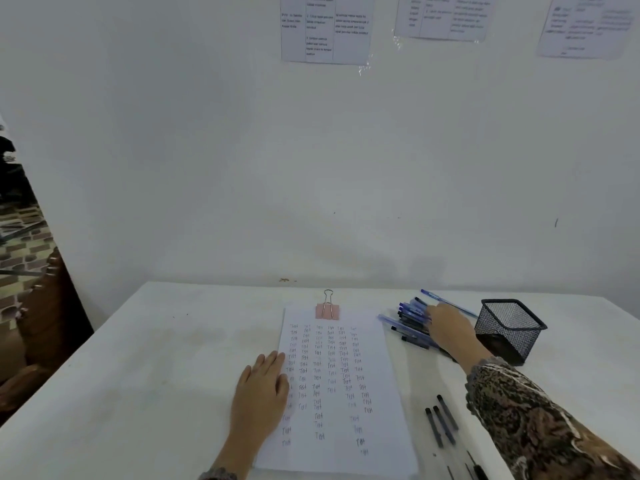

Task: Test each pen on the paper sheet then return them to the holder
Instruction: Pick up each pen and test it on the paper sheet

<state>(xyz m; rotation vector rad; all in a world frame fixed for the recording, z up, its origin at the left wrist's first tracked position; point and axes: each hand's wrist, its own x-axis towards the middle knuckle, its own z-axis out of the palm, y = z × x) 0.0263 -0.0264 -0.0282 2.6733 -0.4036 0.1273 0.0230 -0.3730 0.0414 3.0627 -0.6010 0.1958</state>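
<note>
The paper sheet [341, 420], filled with columns of small handwritten marks, lay on the white desk [138, 375] with a pink binder clip [327, 310] on its top edge. The left hand [261, 386] rested flat on the sheet's left edge, fingers straight and together, holding nothing. The right hand [446, 327], coming out of a patterned sleeve [540, 420], reached onto a pile of blue and black pens [408, 318] just right of the sheet. Its fingers lay over the pile, and whether they gripped a pen could not be told. The black mesh holder [509, 329] stood just right of that hand. Nearer the person, 3 black pens [441, 422] lay side by side on the desk.
</note>
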